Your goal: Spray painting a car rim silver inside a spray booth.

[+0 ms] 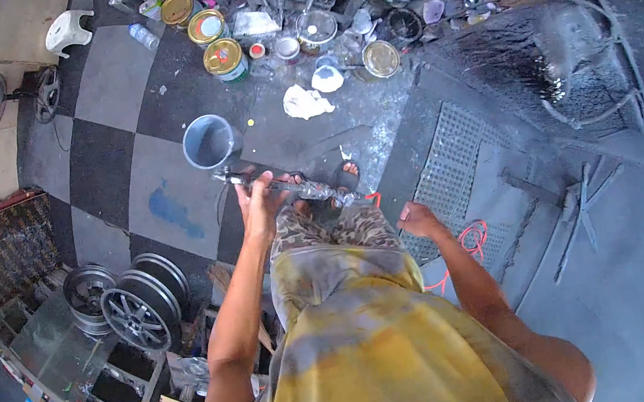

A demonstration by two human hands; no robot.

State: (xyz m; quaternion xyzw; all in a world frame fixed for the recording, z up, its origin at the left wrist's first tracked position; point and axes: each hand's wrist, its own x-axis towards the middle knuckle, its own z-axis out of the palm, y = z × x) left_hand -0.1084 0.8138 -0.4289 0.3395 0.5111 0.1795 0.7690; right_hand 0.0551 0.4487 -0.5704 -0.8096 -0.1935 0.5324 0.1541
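Head view: left hand (258, 203) out in front of the body, fingers curled around a long, slender metallic tool (312, 192); exact fingertip contact too small to make out. Tool's place: above the floor, ahead of the camouflage trousers (314, 229). Long axis slants across the picture, upper left to lower right. Upper-left end points toward the grey bucket (209, 136), appearing near its lower rim; whether the two touch, cannot tell. Lower-right end lies toward the person's right, near a bit of orange-red hose (473, 240). Surface along the lower-right stretch shiny, uneven.

Right hand (421, 220) apart from the tool, fingers folded into a loose fist; cannot tell whether anything sits inside. Nearest: the hose, and a perforated panel (450, 154) beyond. White cloth (306, 102) lies on the chequered floor (161, 155), farther off.
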